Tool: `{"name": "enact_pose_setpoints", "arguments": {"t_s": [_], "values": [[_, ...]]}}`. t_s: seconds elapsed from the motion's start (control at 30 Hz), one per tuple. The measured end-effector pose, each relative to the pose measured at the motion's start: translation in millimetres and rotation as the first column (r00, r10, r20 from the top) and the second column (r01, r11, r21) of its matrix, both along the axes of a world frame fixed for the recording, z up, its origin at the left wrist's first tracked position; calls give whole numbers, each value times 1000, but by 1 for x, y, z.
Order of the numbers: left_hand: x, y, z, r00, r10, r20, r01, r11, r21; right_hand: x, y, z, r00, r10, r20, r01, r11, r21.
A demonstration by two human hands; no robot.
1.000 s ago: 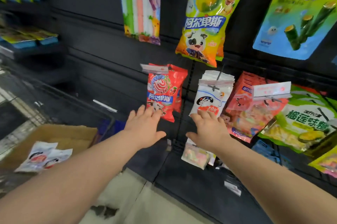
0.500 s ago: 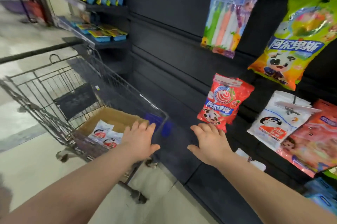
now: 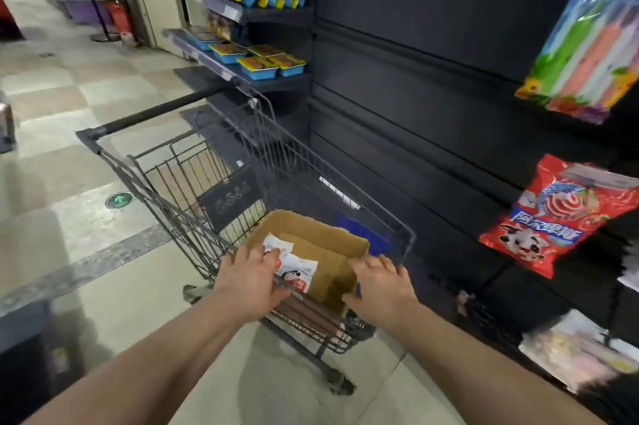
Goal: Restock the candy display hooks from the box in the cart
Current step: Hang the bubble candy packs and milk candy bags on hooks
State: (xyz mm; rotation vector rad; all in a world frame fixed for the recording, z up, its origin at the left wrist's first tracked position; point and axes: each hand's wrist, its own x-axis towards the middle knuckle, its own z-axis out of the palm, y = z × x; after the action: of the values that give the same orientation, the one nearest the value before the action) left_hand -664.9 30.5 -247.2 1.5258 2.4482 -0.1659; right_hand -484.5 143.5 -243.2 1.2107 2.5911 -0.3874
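Observation:
A brown cardboard box (image 3: 311, 234) sits in a grey wire shopping cart (image 3: 166, 182). White candy bags (image 3: 297, 270) with a red cartoon print lie in the box. My left hand (image 3: 250, 281) hovers over the near left side of the box, fingers spread, holding nothing. Over the box's near right corner, my right hand (image 3: 380, 283) is held open too. On the dark display wall (image 3: 432, 78) at the right hang a red lollipop bag (image 3: 560, 217) and a bag of coloured sticks (image 3: 587, 33).
Shelves with blue and yellow trays (image 3: 262, 61) stand behind the cart. The cart's black handle (image 3: 155, 110) points away to the left. Tiled aisle floor (image 3: 86, 217) spreads to the left. Blurred packets (image 3: 581, 348) hang low at the right.
The view has swung left from the hanging bags to the cart. Both hands have moved away from the display and now hover over the box.

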Motion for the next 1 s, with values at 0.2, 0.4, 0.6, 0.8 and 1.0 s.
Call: {"name": "enact_pose_setpoints", "arguments": {"t_s": [0.2, 0.4, 0.6, 0.8, 1.0], "values": [[-31, 12, -17, 997, 7, 71, -6, 1000, -11, -37, 14, -16, 996, -2, 84, 4, 999, -33], [-78, 33, -29, 999, 4, 47, -3, 1000, -27, -84, 50, -41, 994, 26, 108, -18, 997, -75], [-121, 80, -44, 997, 1, 73, 9, 990, -138, -129, 98, -64, 986, 74, 146, -54, 989, -136], [-145, 137, -68, 996, -32, 85, 54, 962, -267, -157, 139, -87, 980, 92, 177, -55, 977, -205], [-155, 170, -93, 991, -66, 119, 104, 932, -347, -164, 157, -111, 981, 58, 187, 6, 945, -327]]}}
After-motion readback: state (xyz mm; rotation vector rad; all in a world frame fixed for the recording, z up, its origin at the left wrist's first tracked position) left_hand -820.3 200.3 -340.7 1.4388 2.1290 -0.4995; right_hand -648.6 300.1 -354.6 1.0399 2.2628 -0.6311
